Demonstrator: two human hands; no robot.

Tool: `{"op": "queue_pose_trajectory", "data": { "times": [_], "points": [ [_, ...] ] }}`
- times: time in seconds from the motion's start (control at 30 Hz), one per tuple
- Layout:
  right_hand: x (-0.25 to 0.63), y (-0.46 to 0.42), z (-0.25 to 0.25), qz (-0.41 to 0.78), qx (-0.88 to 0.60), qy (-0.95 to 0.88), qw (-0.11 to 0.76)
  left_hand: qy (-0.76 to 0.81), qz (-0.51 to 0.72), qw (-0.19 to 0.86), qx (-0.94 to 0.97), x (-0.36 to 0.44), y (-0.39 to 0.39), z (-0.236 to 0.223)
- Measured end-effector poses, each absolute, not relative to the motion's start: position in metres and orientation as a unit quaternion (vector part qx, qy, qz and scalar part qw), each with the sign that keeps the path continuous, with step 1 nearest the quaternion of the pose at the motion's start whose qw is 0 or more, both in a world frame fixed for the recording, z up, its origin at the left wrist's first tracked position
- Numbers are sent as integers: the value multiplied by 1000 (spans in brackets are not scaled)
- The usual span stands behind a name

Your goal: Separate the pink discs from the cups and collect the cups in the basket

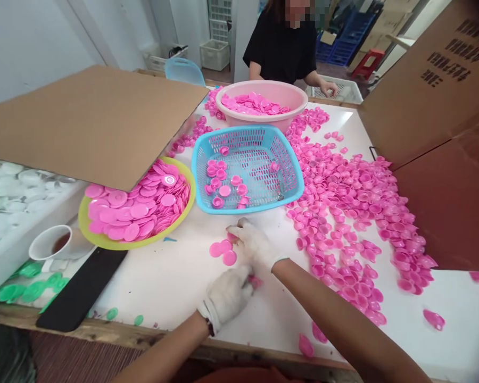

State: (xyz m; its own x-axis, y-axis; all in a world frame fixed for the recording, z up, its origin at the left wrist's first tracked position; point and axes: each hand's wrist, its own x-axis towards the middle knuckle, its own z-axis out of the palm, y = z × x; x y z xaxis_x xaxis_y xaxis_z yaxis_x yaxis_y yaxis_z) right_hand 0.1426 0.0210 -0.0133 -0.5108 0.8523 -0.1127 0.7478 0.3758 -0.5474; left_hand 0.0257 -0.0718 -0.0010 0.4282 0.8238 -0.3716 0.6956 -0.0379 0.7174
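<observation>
My left hand (228, 297), in a white glove, is closed around a small pink cup-shaped piece (255, 282) just above the table; the fingers cover part of it. Beyond it my right hand (256, 246), also gloved, has its fingers bent down on a pink disc (232, 238). Several loose flat pink discs (229, 258) lie at its fingertips. A blue basket (248, 208) just ahead contains several pink capped pieces (236, 181). On the right spreads a large heap of pink spouted cups (347, 186).
At left stand a yellow bowl (188, 205) of pink discs, a white cup (43, 243) of dark liquid and a black phone-like slab (82, 290). Cardboard (91, 117) overhangs the bowl. Behind the basket is a pink tub (299, 101); a person (283, 48) sits beyond. A carton (435, 133) flanks the right.
</observation>
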Motion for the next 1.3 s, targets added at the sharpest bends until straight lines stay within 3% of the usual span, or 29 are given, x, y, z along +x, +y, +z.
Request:
{"op": "queue_pose_trajectory", "data": {
  "times": [0.17, 0.33, 0.43, 0.6, 0.77, 1.1, 1.3],
  "points": [
    [163, 21, -7, 359, -552, -740, 138, 551, 194, 651, 484, 12, -66, -16],
    [188, -22, -1, 502, -565, -643, 125, 527, 245, 731, 357, 12, -69, -10],
    [183, -49, -4, 611, -579, -521, 141, 515, 239, 744, 353, 12, -67, -7],
    [174, -59, -8, 595, -618, -494, 141, 514, 223, 747, 357, 15, -62, -12],
    [172, -47, -2, 679, -606, -409, 71, 537, 188, 745, 348, 18, -57, -14],
    [178, -37, -4, 750, -542, -373, 72, 497, 174, 749, 402, 17, -48, -14],
    [171, -36, -10, 688, -584, -428, 60, 518, 172, 706, 451, 22, -50, -15]
  ]
}}
